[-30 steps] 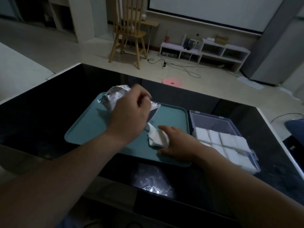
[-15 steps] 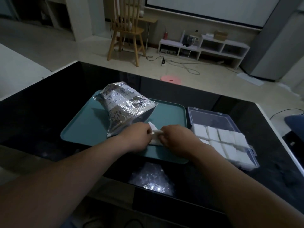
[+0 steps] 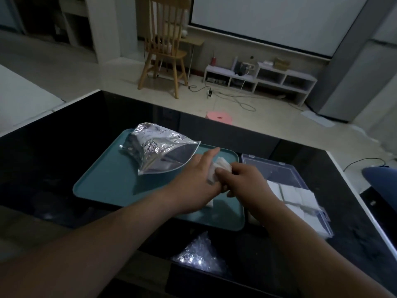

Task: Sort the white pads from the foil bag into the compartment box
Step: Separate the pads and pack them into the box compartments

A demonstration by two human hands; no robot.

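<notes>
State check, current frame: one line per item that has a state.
tray: flat on the table
foil bag: lying on its side on the tray
compartment box: open, stored pads fill its near part
white pads: held between both hands
right hand: grips the white pads
left hand: against the white pads, index finger straight, grip hidden

The room is dim, with a cool bluish cast. Most light falls at 12 o'clock, on the pale floor (image 3: 96,67) and the projection screen (image 3: 279,16); the glossy black desk (image 3: 53,168) swallows detail. The foil bag (image 3: 159,147) throws small sharp highlights, and speckled glare (image 3: 193,258) sits at 6 o'clock. The left hand (image 3: 193,186), right hand (image 3: 247,181) and the white pads (image 3: 222,164) between them are smeared by motion blur. Straight lines bow toward the edges, and the forearms at 7 and 5 o'clock are dark and soft.
</notes>
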